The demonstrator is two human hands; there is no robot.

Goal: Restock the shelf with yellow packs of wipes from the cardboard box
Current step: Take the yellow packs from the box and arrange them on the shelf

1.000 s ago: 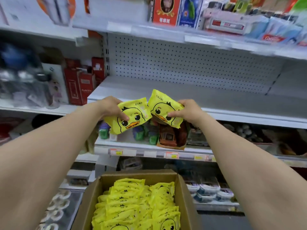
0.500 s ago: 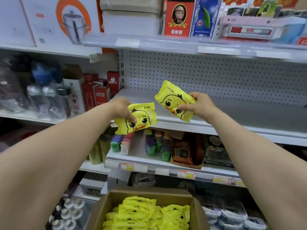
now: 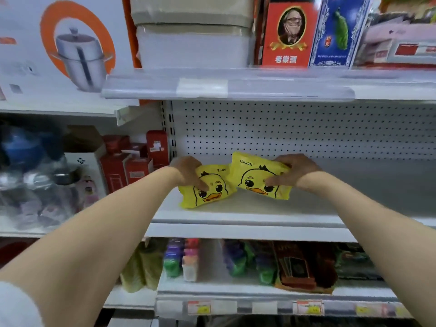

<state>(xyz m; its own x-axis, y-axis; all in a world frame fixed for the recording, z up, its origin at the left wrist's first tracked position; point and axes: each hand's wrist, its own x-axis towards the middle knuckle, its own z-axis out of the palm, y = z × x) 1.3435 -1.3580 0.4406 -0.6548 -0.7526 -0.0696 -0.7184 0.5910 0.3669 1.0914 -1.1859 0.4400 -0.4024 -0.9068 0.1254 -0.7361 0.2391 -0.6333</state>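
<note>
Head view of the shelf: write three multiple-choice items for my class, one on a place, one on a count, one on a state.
1. Where is the left yellow pack? A at the white shelf, before the pegboard; B in a cardboard box; C on the floor.
2. How many yellow packs show? A one; B two; C five.
3. The left grip: A hangs open; B holds a pack; C presses the pegboard.
Answers: 1 A, the pack is low over the shelf board. 2 B, the right yellow pack is beside it, in the right grip. 3 B, its thumb presses the duck face.
</note>
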